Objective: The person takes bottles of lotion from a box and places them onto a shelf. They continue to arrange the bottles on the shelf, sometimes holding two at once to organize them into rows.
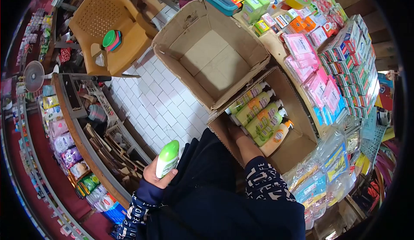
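Observation:
My left hand (157, 176) is wrapped round a white bottle with a green cap (168, 159), held above the tiled floor near my lap. My right hand (236, 133) reaches into a cardboard box (297, 141), at its left side beside the bottles; its fingers are hidden. Several green pump bottles (264, 121) lie side by side in that box, with an orange pump bottle (277, 140) at the near end of the row.
A second cardboard box (211, 59) stands open beyond the first. Packed goods (302, 46) cover a table on the right. An orange-brown chair (103, 11) holds coloured bowls (110, 38). A curved wooden counter (71, 119) runs along the left, near a fan (34, 75).

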Tool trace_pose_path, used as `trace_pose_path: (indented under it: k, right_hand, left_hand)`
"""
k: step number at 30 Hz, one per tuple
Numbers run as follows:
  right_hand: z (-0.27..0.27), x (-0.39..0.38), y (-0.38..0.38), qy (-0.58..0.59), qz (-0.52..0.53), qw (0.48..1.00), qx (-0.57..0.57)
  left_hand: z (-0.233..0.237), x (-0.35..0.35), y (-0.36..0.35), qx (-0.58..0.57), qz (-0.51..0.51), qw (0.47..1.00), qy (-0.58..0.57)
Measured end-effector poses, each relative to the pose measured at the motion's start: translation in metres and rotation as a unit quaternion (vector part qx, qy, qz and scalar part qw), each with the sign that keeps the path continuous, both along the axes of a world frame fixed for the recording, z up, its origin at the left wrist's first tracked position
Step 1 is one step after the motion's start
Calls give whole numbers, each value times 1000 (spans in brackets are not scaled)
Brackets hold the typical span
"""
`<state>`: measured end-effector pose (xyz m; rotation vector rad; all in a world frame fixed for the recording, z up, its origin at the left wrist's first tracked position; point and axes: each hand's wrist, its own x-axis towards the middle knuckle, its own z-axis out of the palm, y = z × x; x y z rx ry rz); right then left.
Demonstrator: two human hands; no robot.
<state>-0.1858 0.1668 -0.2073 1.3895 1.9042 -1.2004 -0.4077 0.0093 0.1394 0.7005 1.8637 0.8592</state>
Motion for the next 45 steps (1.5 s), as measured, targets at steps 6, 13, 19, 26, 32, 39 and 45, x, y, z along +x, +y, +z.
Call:
trace_pose_path:
  k: [6, 13, 19, 26, 32, 39, 45]
  right_hand:
    - [-1, 38, -14, -28, 71, 996, -43]
    - [-4, 83, -37, -75, 90, 990, -80]
    - [-15, 84, -41, -84, 146, 984, -57]
    - [76, 87, -16, 10, 432, 902, 15]
    - [299, 43, 92, 318, 285, 902, 65]
    - [472, -53, 106, 578, 79, 812, -15]
    - [450, -192, -30, 758, 106, 632, -117]
  left_hand:
    - [1, -7, -11, 17, -11, 999, 44]
    - [20, -7, -1, -3, 29, 1000, -4]
    - [15, -2, -3, 60, 31, 997, -47]
    - [8, 0, -11, 122, 117, 947, -274]
    - [21, -12, -17, 212, 155, 887, -381]
    - [60, -34, -46, 375, 190, 814, -400]
    - [78, -49, -108, 530, 242, 712, -392]
